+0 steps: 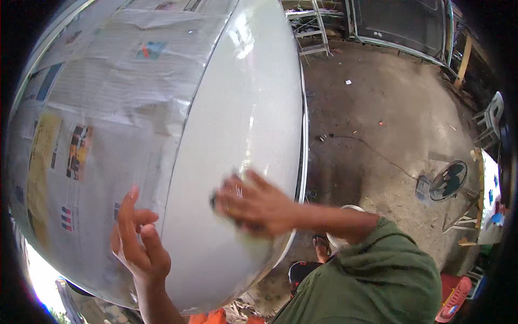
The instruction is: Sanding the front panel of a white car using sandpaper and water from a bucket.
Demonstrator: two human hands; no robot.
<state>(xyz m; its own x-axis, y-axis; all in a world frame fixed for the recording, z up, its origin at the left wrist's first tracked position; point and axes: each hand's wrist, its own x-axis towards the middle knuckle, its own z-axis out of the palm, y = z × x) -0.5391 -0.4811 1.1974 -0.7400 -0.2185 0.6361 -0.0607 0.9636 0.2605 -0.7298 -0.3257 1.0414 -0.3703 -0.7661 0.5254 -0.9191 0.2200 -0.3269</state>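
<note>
A large, curved white panel (232, 124), which looks like part of a vehicle body, fills the middle and shines as if wet. Newspaper sheets (124, 97) cover the surface to its left, up to a dark seam. My right hand (261, 205) presses on the lower part of the panel, blurred by motion. A dark edge shows at its fingertips and a yellowish patch below its palm, so it seems to hold a pad whose kind I cannot make out. My left hand (141, 243) is raised over the newspaper near the seam, its fingers loosely bent and apart, holding nothing.
Beyond the panel's right edge lies a concrete floor (388, 108) with a cord leading to a fan (449, 181). A whitish bucket (335, 245) stands beside my right forearm. A stepladder (311, 29) is at the back, a plastic chair (490, 119) at far right.
</note>
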